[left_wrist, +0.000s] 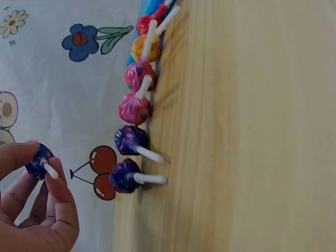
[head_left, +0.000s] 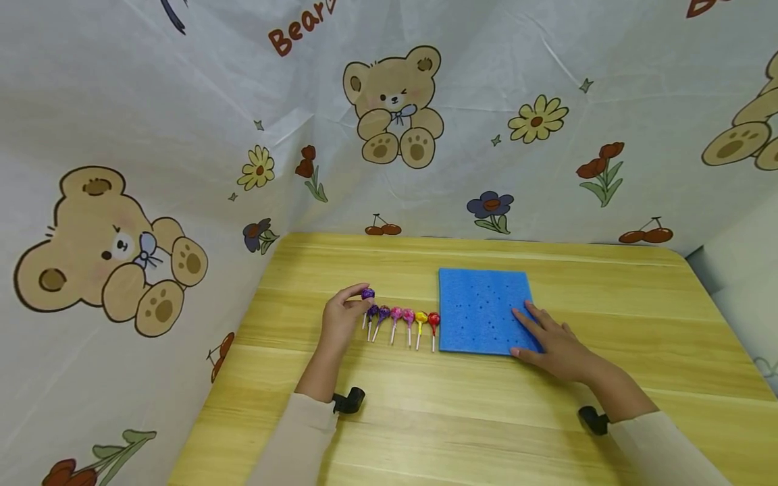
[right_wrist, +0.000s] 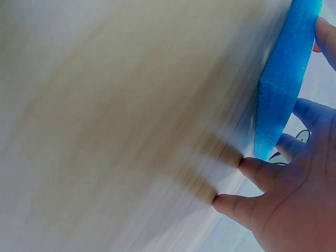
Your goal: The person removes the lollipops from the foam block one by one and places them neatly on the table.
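My left hand (head_left: 342, 317) pinches a purple-wrapped lollipop (left_wrist: 38, 163) between thumb and fingers, its white stick pointing out. Beside it a row of lollipops lies on the table: two purple ones (left_wrist: 125, 176), two pink ones (left_wrist: 134, 108), a yellow one (head_left: 421, 317) and a red one (head_left: 433, 319). To the right of the row is a blue foam board (head_left: 480, 310) dotted with small holes. My right hand (head_left: 558, 345) rests spread on the board's right edge, some fingers on the foam and others touching the table.
The wooden table (head_left: 462, 418) runs up to a white cloth backdrop (head_left: 474, 81) printed with bears and flowers, at the back and the left. A black wrist camera (head_left: 349, 400) sits on the left forearm, and another black camera (head_left: 592, 420) on the right.
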Motion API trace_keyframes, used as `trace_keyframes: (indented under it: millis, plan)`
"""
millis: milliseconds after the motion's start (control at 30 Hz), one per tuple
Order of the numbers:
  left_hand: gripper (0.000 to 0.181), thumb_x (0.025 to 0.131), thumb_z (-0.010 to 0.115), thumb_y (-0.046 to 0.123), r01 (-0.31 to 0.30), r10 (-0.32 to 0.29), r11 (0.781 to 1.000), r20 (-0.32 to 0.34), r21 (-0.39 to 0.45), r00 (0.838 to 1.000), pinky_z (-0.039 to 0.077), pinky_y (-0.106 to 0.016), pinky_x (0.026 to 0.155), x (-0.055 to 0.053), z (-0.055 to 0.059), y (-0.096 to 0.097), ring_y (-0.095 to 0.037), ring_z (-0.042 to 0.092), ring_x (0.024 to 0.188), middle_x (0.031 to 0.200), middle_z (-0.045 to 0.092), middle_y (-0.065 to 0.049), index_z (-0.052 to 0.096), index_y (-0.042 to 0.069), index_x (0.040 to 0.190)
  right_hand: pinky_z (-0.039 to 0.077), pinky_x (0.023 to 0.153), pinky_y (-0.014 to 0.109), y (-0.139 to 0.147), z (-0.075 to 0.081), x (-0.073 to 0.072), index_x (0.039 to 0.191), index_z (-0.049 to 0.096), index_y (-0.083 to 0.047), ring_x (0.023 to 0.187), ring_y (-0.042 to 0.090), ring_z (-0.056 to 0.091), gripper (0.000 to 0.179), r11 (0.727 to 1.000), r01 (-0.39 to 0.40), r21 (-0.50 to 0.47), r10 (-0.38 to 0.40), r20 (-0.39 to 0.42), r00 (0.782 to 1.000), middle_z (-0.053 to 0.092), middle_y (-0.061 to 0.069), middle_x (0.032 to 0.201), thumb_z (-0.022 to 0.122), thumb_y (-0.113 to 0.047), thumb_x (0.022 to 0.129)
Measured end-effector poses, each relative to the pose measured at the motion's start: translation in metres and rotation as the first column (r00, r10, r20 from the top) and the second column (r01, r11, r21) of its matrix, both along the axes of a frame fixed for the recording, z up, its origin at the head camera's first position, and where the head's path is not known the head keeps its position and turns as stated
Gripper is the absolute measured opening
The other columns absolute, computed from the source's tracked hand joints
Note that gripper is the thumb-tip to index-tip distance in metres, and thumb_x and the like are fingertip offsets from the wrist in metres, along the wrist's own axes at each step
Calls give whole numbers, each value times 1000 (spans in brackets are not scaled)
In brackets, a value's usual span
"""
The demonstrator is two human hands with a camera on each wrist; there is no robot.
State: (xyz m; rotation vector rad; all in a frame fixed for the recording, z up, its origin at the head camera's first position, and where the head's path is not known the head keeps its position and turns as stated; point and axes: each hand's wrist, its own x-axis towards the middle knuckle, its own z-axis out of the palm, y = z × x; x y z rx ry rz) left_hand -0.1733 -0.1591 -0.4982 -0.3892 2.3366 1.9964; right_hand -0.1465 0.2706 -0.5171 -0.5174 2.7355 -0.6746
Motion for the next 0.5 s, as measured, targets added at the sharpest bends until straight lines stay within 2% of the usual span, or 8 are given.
trace_keyframes:
  millis: [100, 200, 333, 500]
  plan:
    - [40, 93, 74, 20, -4, 5, 1000, 26, -30, 1000, 49, -29, 68, 1, -2, -5, -20, 64, 99, 125, 66, -8, 67, 17, 132, 7, 109, 83, 0, 0, -1, 163, 22, -17, 151, 56, 12, 87, 1000, 1, 2, -1, 2, 1000, 9, 23, 169, 62, -55, 95]
    - [40, 93, 74, 19, -6, 8, 998, 45, -60, 999, 46, -27, 64, 1, -6, -9, -21, 64, 100, 127, 65, -8, 68, 16, 132, 8, 109, 84, 0, 1, 0, 162, 23, -16, 150, 57, 12, 87, 1000, 3, 2, -3, 4, 1000, 9, 24, 169, 63, -55, 95]
    - [40, 92, 73, 15, -16, 21, 995, 57, -97, 998, 50, -25, 67, -1, -12, -13, -22, 66, 102, 130, 66, -9, 68, 15, 131, 7, 109, 84, 0, 0, 0, 162, 23, -16, 150, 57, 12, 88, 1000, 5, 1, -5, 6, 1000, 9, 24, 168, 63, -54, 95]
    - [37, 92, 72, 10, -24, 36, 990, 85, -137, 996, 58, -27, 77, -4, -21, -17, -26, 69, 106, 123, 69, -14, 69, 12, 129, 7, 109, 84, 0, 1, 0, 162, 23, -15, 150, 58, 12, 87, 1000, 4, -14, -4, 6, 1000, 9, 24, 168, 64, -53, 95]
